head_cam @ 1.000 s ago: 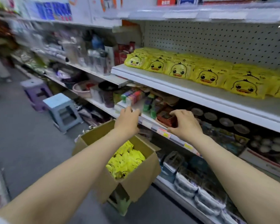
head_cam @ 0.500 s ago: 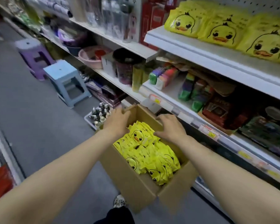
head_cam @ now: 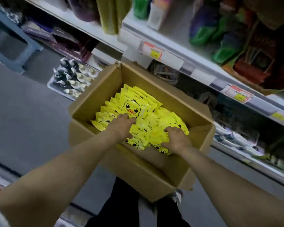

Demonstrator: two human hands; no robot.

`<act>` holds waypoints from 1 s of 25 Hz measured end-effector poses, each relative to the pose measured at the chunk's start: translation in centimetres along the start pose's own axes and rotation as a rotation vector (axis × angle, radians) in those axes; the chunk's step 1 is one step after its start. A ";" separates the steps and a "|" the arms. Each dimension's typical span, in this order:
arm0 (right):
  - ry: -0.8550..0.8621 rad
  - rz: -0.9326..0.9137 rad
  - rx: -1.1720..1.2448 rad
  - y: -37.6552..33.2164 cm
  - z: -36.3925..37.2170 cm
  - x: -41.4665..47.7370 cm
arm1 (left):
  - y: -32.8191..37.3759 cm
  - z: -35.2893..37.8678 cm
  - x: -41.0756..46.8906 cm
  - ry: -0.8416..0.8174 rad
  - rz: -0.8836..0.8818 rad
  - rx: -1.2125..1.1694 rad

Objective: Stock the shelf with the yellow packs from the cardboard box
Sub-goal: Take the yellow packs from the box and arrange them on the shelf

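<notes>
An open cardboard box [head_cam: 138, 171] stands in the aisle below me, against the shelving. Inside it lie several yellow packs [head_cam: 134, 104] printed with a duck face, some stacked on edge. My left hand [head_cam: 121, 126] is down in the box on the left side of the pile, its fingers curled into the packs. My right hand [head_cam: 175, 138] grips the packs at the near right, fingers bent over them and thumb at their near edge. The shelf [head_cam: 170, 58] with price tags runs just behind the box.
A blue stool [head_cam: 10, 46] stands in the aisle at the upper left. On the floor left of the box is a tray of small bottles [head_cam: 70, 77]. Green packages [head_cam: 202, 35] fill the shelf above. My dark-trousered legs [head_cam: 121, 205] are beneath the box.
My view has tilted down from the shelf to the box. Both hands have dropped from the shelf edge into the box and closed on the yellow packs.
</notes>
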State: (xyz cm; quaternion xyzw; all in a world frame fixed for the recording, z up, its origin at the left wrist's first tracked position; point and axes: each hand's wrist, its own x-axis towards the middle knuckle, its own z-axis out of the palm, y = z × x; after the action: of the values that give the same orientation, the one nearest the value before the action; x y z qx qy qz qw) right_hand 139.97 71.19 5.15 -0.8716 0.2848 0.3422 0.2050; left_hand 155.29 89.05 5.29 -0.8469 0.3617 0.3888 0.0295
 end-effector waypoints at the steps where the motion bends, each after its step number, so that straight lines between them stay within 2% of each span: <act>1: -0.022 0.044 0.018 0.6 1.0 0.7 | 0.2 1.1 1.2 -0.049 0.020 0.004; 7: -0.097 0.235 0.101 2.6 5.4 4.1 | -0.2 5.1 6.5 -0.216 0.069 0.116; 13: -0.080 0.317 0.170 3.2 8.3 6.1 | -0.2 8.1 9.5 -0.246 0.096 0.178; 17: -0.008 0.350 0.141 3.2 9.4 7.0 | -0.2 9.0 10.5 -0.201 0.136 0.261; 21: 0.040 0.301 0.136 3.3 9.8 7.2 | -0.2 9.6 10.8 -0.198 0.079 0.328; 25: 0.002 0.205 0.296 3.3 8.8 5.9 | -0.8 8.4 9.6 -0.199 0.026 0.145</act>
State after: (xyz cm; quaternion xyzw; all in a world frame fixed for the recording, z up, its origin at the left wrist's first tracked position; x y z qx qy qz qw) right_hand 137.24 71.48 -5.54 -0.7987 0.4197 0.3148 0.2947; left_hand 154.61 86.74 -7.31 -0.7950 0.3950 0.4441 0.1212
